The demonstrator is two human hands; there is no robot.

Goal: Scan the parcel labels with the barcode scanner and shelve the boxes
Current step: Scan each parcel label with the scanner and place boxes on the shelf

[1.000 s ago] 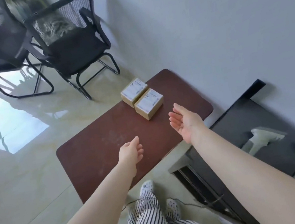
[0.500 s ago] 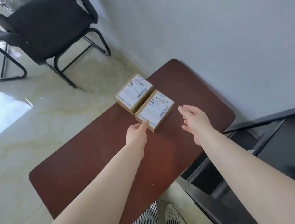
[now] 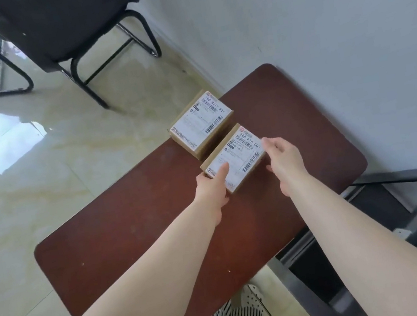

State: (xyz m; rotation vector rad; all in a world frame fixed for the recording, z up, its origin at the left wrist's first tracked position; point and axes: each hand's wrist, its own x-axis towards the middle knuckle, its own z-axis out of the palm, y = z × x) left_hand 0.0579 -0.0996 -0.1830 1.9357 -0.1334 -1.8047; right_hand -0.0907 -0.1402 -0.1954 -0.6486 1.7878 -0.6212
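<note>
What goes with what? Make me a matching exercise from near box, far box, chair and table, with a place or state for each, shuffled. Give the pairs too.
Things:
1. near box
2. far box
3. chair
4. table

Places or states:
A. on the floor, beyond the table
B. dark brown, under both boxes
C. gripped by the left hand and right hand
D. untouched, at the table's far edge

Pairs: 1-C, 2-D, 3-A, 4-B.
</note>
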